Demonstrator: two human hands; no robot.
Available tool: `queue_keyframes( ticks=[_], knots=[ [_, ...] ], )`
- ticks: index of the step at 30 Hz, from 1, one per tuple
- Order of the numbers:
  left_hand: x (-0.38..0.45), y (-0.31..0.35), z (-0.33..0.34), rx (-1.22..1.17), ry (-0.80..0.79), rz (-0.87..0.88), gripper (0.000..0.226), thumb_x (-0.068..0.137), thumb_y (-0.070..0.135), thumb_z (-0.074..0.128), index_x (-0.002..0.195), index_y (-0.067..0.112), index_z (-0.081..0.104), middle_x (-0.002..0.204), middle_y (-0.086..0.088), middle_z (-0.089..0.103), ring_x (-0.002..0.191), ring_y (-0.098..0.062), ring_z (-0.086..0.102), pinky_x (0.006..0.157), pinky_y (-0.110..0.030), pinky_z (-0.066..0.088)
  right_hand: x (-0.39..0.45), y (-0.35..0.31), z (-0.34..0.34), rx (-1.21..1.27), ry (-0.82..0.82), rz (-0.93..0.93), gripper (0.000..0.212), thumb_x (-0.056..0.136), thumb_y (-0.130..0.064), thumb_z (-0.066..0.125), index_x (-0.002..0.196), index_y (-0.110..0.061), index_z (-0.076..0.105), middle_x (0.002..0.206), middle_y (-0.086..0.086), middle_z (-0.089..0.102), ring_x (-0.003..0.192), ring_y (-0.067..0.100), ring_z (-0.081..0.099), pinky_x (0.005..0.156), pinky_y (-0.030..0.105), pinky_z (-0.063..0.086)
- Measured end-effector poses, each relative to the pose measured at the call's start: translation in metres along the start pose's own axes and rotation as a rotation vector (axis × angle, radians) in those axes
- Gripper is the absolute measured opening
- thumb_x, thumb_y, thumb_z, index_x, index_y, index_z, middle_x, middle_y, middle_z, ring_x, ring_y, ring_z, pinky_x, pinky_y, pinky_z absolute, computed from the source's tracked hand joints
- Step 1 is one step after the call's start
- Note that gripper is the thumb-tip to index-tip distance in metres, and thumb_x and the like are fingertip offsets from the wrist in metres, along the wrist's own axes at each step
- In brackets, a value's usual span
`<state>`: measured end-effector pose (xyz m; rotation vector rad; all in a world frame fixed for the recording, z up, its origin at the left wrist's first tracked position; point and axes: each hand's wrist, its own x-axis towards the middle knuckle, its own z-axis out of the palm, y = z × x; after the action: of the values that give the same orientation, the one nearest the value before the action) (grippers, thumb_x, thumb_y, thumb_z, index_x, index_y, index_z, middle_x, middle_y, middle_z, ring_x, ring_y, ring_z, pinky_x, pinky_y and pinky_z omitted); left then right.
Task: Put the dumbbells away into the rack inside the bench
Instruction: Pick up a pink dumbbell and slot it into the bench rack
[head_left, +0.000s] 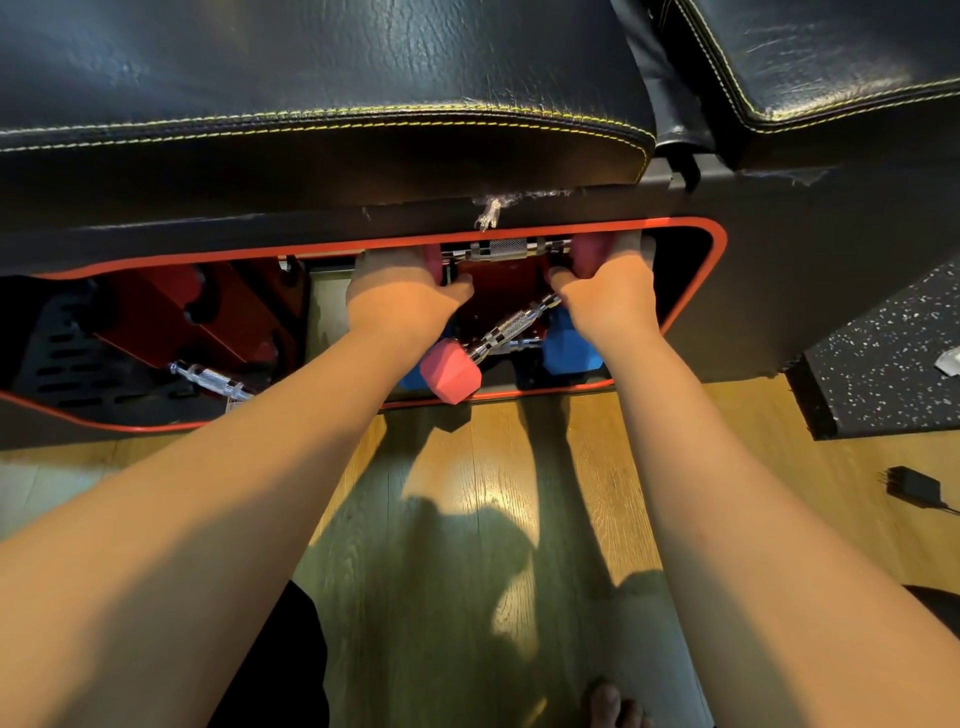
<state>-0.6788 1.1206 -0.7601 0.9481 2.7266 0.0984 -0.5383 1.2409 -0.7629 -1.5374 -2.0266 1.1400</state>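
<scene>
Both my hands reach into the red-trimmed opening in the side of the black padded bench. My left hand grips the left pink head and my right hand grips the right pink head of a pink dumbbell, whose knurled chrome handle lies level at the top of the red rack. Below it a second pink dumbbell leans diagonally, its head poking out toward me. A blue dumbbell sits low in the rack behind it.
Another red rack with a chrome handle stands in the left part of the opening. A black speckled mat lies at the right, a black plug on the wooden floor. My foot shows at the bottom.
</scene>
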Motion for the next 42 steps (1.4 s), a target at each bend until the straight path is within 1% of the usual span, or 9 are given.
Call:
queue_keyframes(
  ticks=[6,10,13,15,19,23,27,31,42],
  knots=[
    [0.001,-0.001,0.002,0.012,0.007,-0.004,0.064,0.091,0.068,0.039,0.057,0.014,0.044,0.055,-0.003,0.039,0.05,-0.019,0.041,0.048,-0.026,0.027,0.003,0.002,0.004,0.006,0.029,-0.035,0.037,0.086,-0.033,0.072,0.104,-0.007,0.052,0.087,0.006,0.053,0.067,0.021,0.052,0.054,0.026,0.037],
    [0.0,0.0,0.002,0.016,0.014,-0.012,0.064,0.092,0.067,0.04,0.056,0.015,0.043,0.054,-0.003,0.039,0.049,-0.018,0.04,0.048,-0.026,0.025,0.006,0.005,0.005,-0.008,0.022,-0.006,0.036,0.087,-0.034,0.072,0.094,-0.01,0.047,0.075,0.0,0.044,0.055,0.012,0.043,0.044,0.023,0.028],
    [0.0,0.001,0.0,0.021,0.005,-0.026,0.064,0.09,0.07,0.04,0.057,0.015,0.044,0.055,-0.003,0.04,0.049,-0.019,0.041,0.048,-0.025,0.028,0.009,0.007,0.008,-0.029,0.015,0.008,0.039,0.084,-0.038,0.073,0.096,-0.01,0.048,0.09,0.007,0.051,0.063,0.02,0.05,0.047,0.022,0.031],
    [-0.001,0.003,-0.004,0.025,-0.036,-0.056,0.065,0.089,0.073,0.04,0.059,0.015,0.045,0.056,-0.003,0.042,0.051,-0.019,0.044,0.05,-0.025,0.032,0.011,0.006,0.011,-0.053,0.03,0.01,0.047,0.079,-0.045,0.073,0.099,-0.008,0.052,0.106,0.01,0.058,0.091,0.035,0.061,0.063,0.026,0.042],
    [0.001,-0.003,-0.013,-0.015,-0.101,-0.021,0.068,0.084,0.079,0.039,0.061,0.015,0.048,0.061,-0.004,0.047,0.058,-0.021,0.049,0.055,-0.029,0.036,0.004,-0.003,0.013,-0.297,-0.004,0.032,0.057,0.088,-0.052,0.062,0.11,0.0,0.058,0.141,0.023,0.045,0.137,0.04,0.029,0.103,0.041,0.033],
    [-0.02,-0.021,-0.017,-0.189,-0.07,0.037,0.063,0.08,0.075,0.052,0.069,0.013,0.046,0.08,-0.008,0.051,0.082,-0.028,0.051,0.07,-0.033,0.037,-0.031,-0.012,0.007,-0.326,0.038,-0.029,0.042,0.088,-0.045,0.064,0.098,-0.012,0.04,0.14,0.025,0.034,0.128,0.041,0.03,0.099,0.042,0.031],
    [-0.065,-0.041,-0.036,-0.418,-0.1,0.138,0.065,0.073,0.066,0.066,0.103,0.011,0.047,0.11,-0.01,0.049,0.103,-0.031,0.054,0.084,-0.042,0.048,-0.083,-0.027,-0.01,-0.354,-0.048,-0.079,0.072,0.087,-0.038,0.066,0.144,-0.016,0.03,0.158,0.021,0.012,0.133,0.045,0.026,0.107,0.051,0.028],
    [-0.118,-0.057,-0.097,-0.405,-0.204,0.141,0.072,0.083,0.054,0.065,0.138,0.013,0.044,0.152,-0.01,0.028,0.138,-0.028,0.036,0.113,-0.039,0.031,-0.143,-0.076,-0.05,-0.348,-0.165,-0.079,0.074,0.085,-0.038,0.067,0.149,-0.025,0.03,0.16,0.015,0.013,0.136,0.042,0.027,0.11,0.05,0.026],
    [-0.299,-0.118,-0.254,-0.405,-0.209,0.096,0.058,0.083,0.05,0.063,0.128,0.015,0.054,0.14,-0.004,0.047,0.132,-0.024,0.042,0.109,-0.037,0.034,-0.328,-0.212,-0.137,-0.346,-0.422,-0.187,0.061,0.087,-0.035,0.059,0.143,-0.027,0.037,0.155,0.005,0.023,0.132,0.033,0.03,0.109,0.044,0.024]
  ],
)
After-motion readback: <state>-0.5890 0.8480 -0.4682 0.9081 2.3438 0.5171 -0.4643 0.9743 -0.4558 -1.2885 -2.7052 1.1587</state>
